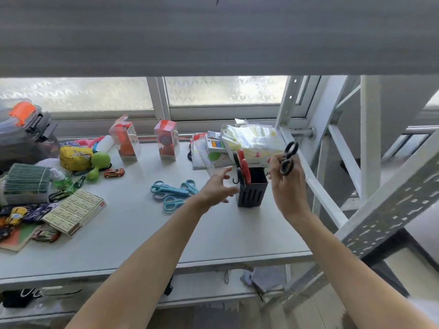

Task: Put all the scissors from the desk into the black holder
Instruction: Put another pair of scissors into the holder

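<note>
Now my right hand (286, 184) grips the black scissors (288, 158), handles up, just right of the black holder (251, 189) — I'd swing them over its mouth, points down, clear of the red scissors (244, 167) inside. Left hand (219, 186) open, steadying nearby; blue scissors (172, 192) wait on the desk (147, 233).

Black holder (251, 189), red-handled scissors (244, 167), blue scissors (172, 192), white desk (166, 233)

Both forearms are bare to the frame edge; the left hand (219, 187) and right hand (286, 184) wear no gloves, rings or watch.
</note>
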